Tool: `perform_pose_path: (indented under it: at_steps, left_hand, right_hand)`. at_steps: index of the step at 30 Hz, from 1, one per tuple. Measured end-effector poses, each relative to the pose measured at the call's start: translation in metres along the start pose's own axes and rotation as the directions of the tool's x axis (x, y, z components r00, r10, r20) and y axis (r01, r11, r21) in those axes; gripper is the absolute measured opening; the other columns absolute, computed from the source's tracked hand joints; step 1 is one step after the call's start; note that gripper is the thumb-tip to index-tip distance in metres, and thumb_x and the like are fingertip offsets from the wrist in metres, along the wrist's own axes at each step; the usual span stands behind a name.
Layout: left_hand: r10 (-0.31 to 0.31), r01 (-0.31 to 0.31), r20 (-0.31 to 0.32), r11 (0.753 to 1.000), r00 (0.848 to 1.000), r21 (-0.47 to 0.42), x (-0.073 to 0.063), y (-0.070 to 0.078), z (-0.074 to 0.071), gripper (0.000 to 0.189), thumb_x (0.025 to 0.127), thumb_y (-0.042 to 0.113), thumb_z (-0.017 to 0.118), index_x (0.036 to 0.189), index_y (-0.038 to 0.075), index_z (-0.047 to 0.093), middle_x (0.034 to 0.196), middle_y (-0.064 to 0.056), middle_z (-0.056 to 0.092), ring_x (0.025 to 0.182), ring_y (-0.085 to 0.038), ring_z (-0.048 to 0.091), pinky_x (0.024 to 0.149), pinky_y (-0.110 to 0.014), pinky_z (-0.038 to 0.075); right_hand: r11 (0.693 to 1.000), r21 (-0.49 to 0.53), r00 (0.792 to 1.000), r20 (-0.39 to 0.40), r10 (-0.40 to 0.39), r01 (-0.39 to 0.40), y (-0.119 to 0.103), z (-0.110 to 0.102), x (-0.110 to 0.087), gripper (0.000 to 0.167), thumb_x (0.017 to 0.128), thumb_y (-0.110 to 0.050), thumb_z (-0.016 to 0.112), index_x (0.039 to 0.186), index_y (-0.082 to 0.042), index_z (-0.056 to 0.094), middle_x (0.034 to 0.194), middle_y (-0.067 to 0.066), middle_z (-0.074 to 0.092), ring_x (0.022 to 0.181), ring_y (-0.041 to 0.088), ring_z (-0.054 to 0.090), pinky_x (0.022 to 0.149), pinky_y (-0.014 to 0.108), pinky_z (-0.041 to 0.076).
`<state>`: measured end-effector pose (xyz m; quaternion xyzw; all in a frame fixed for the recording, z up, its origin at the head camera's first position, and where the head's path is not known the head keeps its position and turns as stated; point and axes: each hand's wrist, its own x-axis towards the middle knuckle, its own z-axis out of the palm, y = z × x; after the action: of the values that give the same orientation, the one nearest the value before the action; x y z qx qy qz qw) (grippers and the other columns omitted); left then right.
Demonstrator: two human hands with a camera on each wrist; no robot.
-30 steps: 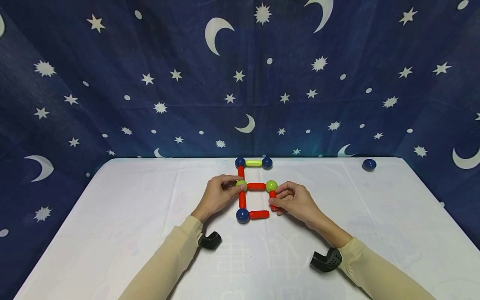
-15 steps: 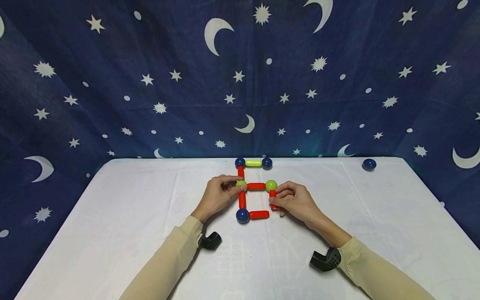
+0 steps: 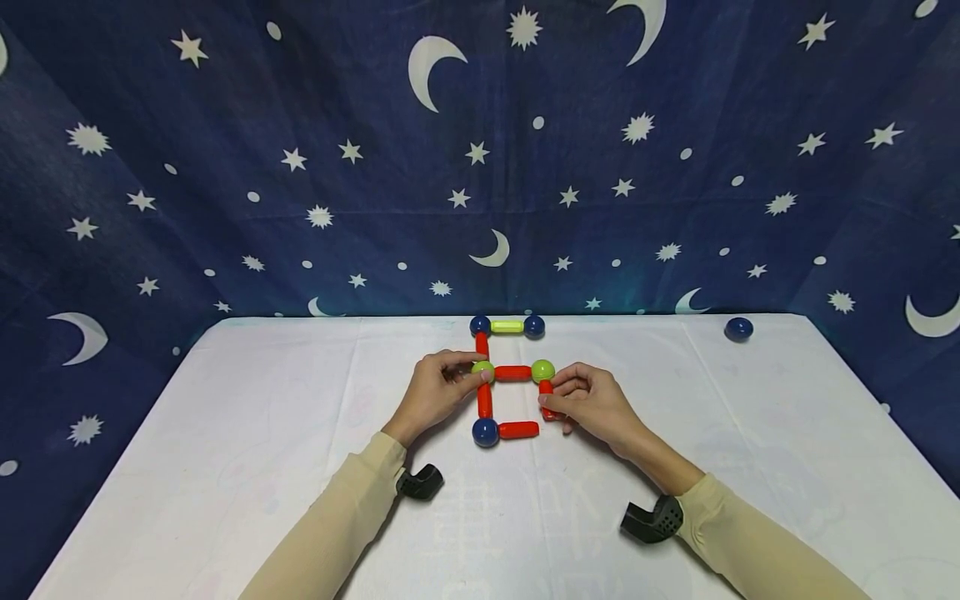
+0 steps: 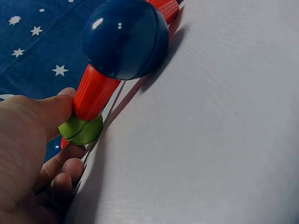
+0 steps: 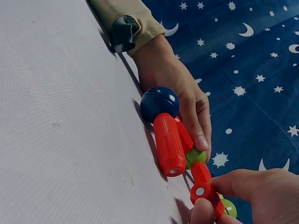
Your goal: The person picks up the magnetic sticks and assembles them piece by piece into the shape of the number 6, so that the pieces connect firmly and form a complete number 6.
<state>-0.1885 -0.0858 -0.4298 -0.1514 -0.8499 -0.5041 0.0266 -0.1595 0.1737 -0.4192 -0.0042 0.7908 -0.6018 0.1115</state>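
Observation:
A flat frame of magnetic rods and balls lies on the white tabletop. My left hand (image 3: 435,387) pinches the green ball (image 3: 482,367) at the frame's left side between thumb and fingers. With thumb and fingertips, my right hand (image 3: 596,407) holds a short red rod (image 3: 546,388) that meets the right green ball (image 3: 543,369). Another red rod (image 3: 513,373) joins both green balls. Nearest me, a blue ball (image 4: 126,39) bears a lower red rod (image 5: 168,144), whose right end is bare and shows a metal disc. My right fingers partly cover the held rod.
At the far edge, a light green rod (image 3: 507,327) links two blue balls, the left one (image 3: 480,325) joined to the frame by a red rod. A loose blue ball (image 3: 738,330) sits at the back right. Behind the tabletop (image 3: 262,467) hangs a star-and-moon cloth (image 3: 360,100).
Both hands keep their grips in place. The lower fingers of the right hand shift very slightly; the frame has not visibly moved.

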Motion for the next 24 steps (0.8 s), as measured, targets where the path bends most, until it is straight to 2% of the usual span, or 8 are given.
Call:
perform_pose_path:
  at_steps: [14, 24]
  left_hand:
    - [-0.019, 0.019, 0.004, 1.000, 1.000, 0.019, 0.0006, 0.0006, -0.0002, 0.027, 0.089, 0.023, 0.081, 0.114, 0.013, 0.078, 0.086, -0.001, 0.063, 0.080, -0.019, 0.055, 0.069, -0.029, 0.045]
    - [-0.025, 0.025, 0.010, 1.000, 1.000, 0.020, 0.0010, 0.0013, -0.0007, 0.028, 0.090, 0.023, 0.080, 0.115, 0.013, 0.078, 0.087, -0.002, 0.062, 0.081, -0.020, 0.054, 0.070, -0.030, 0.044]
  right_hand:
    - [0.997, -0.071, 0.999, -0.020, -0.025, 0.024, -0.0027, -0.0002, -0.0020, 0.033, 0.086, -0.007, 0.079, 0.110, 0.004, 0.058, 0.090, 0.013, 0.066, 0.062, 0.021, 0.063, 0.056, 0.031, 0.057]
    - [0.994, -0.106, 1.000, -0.016, -0.024, 0.022, -0.0068, -0.0085, -0.0007, 0.034, 0.087, -0.010, 0.078, 0.112, 0.004, 0.058, 0.090, 0.013, 0.066, 0.064, 0.022, 0.062, 0.058, 0.031, 0.057]
